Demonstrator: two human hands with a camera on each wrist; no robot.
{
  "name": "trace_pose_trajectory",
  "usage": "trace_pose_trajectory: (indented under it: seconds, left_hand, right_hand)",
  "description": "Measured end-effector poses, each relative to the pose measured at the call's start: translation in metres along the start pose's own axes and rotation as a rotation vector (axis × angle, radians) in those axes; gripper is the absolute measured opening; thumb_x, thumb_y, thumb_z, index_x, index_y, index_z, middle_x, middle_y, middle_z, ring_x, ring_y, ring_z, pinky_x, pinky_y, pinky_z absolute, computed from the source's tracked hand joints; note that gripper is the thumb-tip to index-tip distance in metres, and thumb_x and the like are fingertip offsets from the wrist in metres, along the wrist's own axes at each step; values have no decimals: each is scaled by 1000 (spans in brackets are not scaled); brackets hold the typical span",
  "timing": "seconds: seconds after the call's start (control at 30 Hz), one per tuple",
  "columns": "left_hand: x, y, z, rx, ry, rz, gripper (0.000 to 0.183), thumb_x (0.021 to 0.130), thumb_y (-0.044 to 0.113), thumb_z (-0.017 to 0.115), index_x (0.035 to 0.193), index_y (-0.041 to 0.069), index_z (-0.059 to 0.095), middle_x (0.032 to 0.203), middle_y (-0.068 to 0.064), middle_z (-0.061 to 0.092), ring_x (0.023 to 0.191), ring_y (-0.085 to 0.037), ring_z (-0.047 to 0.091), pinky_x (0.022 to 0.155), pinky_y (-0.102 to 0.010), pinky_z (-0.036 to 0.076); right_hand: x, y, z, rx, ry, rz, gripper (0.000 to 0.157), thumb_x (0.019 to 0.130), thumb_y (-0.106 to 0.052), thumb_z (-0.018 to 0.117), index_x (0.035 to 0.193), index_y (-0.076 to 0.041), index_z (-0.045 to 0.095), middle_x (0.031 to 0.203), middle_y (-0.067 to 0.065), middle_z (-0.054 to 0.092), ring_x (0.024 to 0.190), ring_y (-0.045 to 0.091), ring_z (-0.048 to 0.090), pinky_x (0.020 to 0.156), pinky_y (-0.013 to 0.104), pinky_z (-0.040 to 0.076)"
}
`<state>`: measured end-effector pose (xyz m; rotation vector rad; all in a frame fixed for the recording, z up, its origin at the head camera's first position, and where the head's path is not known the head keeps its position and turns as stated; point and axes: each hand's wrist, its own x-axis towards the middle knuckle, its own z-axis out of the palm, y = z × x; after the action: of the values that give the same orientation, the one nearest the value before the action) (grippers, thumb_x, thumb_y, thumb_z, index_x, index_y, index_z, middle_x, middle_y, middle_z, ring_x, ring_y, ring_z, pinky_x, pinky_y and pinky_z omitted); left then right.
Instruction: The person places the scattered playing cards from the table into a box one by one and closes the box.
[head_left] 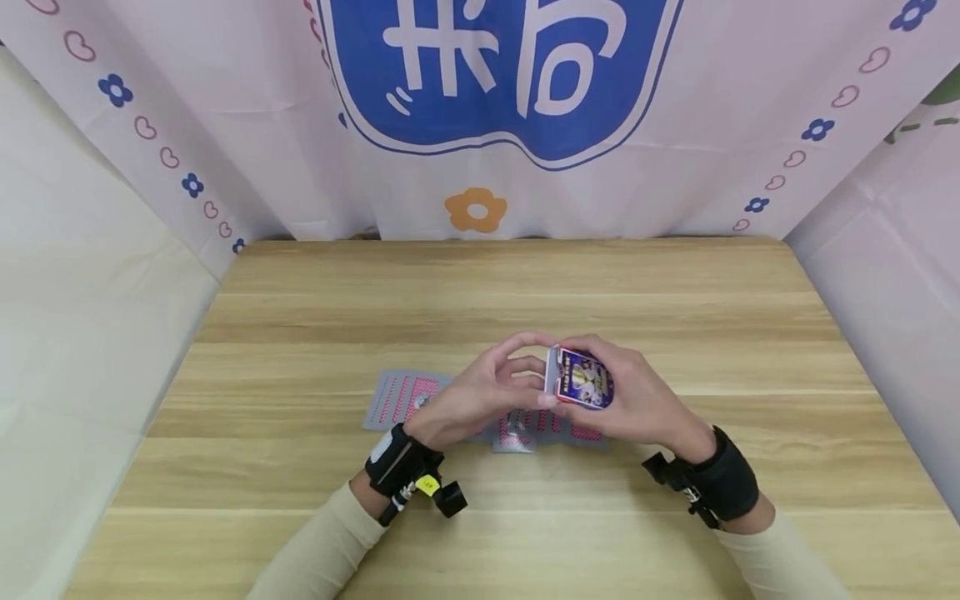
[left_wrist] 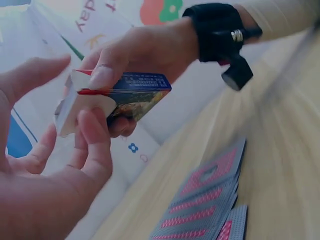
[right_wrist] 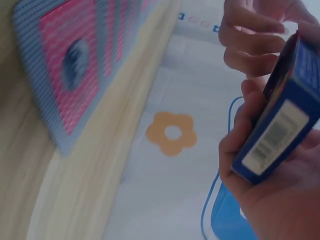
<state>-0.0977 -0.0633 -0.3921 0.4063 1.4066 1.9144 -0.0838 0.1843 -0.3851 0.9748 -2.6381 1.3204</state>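
My right hand grips a small playing-card box, dark blue with a colourful picture on its front. A white barcode label shows on the box's far end in the right wrist view. The other end has its white flap folded out, facing my left hand. Left fingertips span that end, one against the flap and others bent behind it. Below the hands, a spread row of playing cards lies on the table, grey-bordered with pink patterned backs. Both hands partly cover the row.
The wooden table runs back to a white curtain with a blue emblem and an orange flower. Pale cloth hangs at the left and right sides. Each wrist wears a black strap with a small camera.
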Motion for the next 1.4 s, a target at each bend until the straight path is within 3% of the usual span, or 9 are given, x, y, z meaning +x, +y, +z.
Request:
trace_pose_trajectory:
  seconds: [0.13,0.23,0.3,0.43,0.53,0.67,0.8,1.23,1.4]
  left_hand:
    - [6,0,4,177,55,-11,57,100,23,72,151,21,48,130,-12,66,117,-27,67,105,-52,51]
    - [11,-2,6,397,111,-13,48,105,30,66,148,16,52,128,-13,67,116,-29,68,101,-54,53]
    - [18,-5,8,640,131,9,42,105,31,65,143,13,58,126,-12,69,116,-30,67,99,-47,55]
    - [34,-11,18,1265,178,72,33,101,31,71,129,13,71,127,-5,69,123,-24,59,105,-40,51]
    - [46,-16,23,1529,178,84,43,94,44,79,127,18,74,130,-4,67,130,-27,51,114,-42,44]
    - [57,-22,24,1591,159,39,63,82,59,85,130,21,71,125,-4,64,125,-25,48,111,-39,41]
    - [63,-25,24,1577,145,-21,66,78,62,86,128,21,70,121,-5,60,117,-23,44,104,-37,42]
    - [70,-25,16,1448,188,-77,46,84,44,89,112,13,69,108,-2,59,108,-21,43,92,-33,40]
    - [68,-23,10,1404,157,-72,34,88,44,85,85,14,69,79,4,56,78,-12,51,69,-24,41]
  right_hand:
    - [-10,8,-6,-84,45,38,69,76,-22,90,136,-9,61,117,6,73,92,11,67,75,26,58]
    - [-20,13,-9,-126,69,93,69,76,-20,91,136,-8,60,114,9,73,89,12,66,73,25,58]
    - [-28,17,-11,-131,89,132,68,76,-17,90,136,-7,60,114,10,73,87,12,65,73,25,57]
    - [-43,23,-14,-125,125,203,67,77,-12,91,136,-8,60,114,12,73,86,10,62,72,22,55]
    - [-50,25,-15,-114,127,250,67,79,-15,92,137,-8,59,117,11,72,89,8,61,74,21,54]
    - [-55,25,-14,-104,117,286,66,82,-20,91,139,-9,58,119,11,71,91,8,60,76,21,53]
    - [-55,26,-12,-105,105,297,67,82,-18,91,139,-8,57,121,12,70,91,10,60,77,21,53]
    - [-50,27,-4,-97,41,283,68,82,-20,91,139,-8,55,115,11,71,88,13,61,73,22,54]
    - [-51,29,-3,-97,40,283,69,82,-20,91,139,-7,56,114,12,72,87,13,62,71,23,54]
